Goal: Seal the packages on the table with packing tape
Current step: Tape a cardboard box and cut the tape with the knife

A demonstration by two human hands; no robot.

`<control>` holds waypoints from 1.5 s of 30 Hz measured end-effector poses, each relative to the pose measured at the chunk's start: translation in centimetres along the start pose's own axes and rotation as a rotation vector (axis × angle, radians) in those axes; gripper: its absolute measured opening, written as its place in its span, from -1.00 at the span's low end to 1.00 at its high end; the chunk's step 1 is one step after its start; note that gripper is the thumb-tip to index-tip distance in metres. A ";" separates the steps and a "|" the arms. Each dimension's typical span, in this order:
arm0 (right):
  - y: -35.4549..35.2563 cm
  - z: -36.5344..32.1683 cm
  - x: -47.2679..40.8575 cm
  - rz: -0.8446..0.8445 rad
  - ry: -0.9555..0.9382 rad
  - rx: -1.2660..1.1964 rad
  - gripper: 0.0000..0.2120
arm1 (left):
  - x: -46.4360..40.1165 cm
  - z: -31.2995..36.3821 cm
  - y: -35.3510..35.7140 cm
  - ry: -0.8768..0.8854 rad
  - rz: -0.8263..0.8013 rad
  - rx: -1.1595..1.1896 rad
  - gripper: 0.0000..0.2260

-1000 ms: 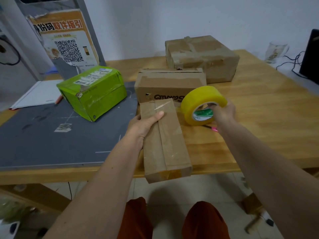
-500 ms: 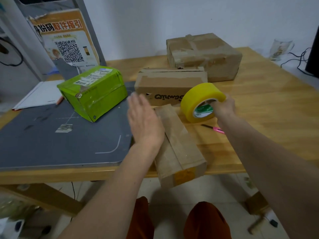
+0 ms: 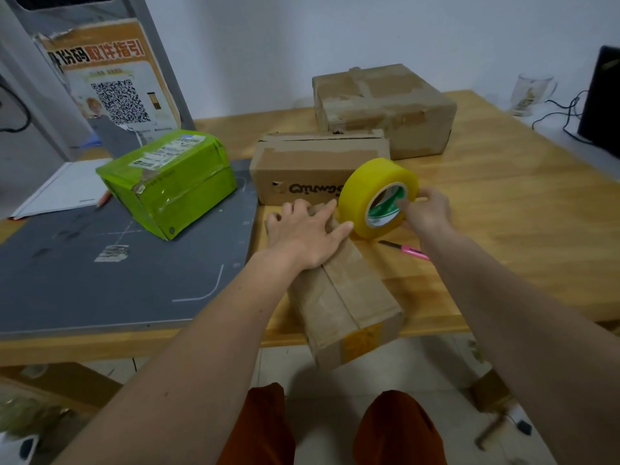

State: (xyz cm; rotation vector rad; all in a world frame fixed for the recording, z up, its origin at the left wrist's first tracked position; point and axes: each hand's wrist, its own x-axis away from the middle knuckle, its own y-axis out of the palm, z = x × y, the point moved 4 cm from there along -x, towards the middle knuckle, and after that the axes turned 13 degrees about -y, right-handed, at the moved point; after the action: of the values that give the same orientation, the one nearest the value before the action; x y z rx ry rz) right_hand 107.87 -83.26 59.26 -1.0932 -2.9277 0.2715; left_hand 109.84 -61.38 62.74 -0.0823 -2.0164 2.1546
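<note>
Yellow tape roll (image 3: 378, 197) upright on table (image 3: 523, 209), pinched by right hand (image 3: 423, 213), thumb inside the core. Left hand (image 3: 303, 233) spread flat, pressing long brown package (image 3: 345, 297) overhanging the table's near edge. Pink cutter (image 3: 407, 250) under right wrist.

Parcel pickup point: QR pickup poster (image 3: 114, 85), packages (image 3: 382, 105).

Left hand (image 3: 303, 234) hides long package (image 3: 349, 303) far end.
</note>
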 end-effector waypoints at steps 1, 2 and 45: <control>0.2 0.0 0.1 -0.012 0.006 0.007 -0.57 | 0.1 0.3 -0.2 -0.052 -0.053 -0.002 -0.25; 0.5 0.0 0.3 -0.029 0.016 0.013 -0.54 | 0.2 0.7 -0.4 -0.119 -0.115 -0.002 -0.14; 6.9 -7.5 7.6 -0.010 0.047 -0.471 -0.82 | 2.6 -4.8 -2.0 -0.238 -0.311 1.310 -0.28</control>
State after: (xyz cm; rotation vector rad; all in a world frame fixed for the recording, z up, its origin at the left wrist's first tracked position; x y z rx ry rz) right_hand 107.12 -72.01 65.09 -1.0981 -3.0297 -0.4624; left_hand 108.31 -56.05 64.59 0.6239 -0.2970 2.8183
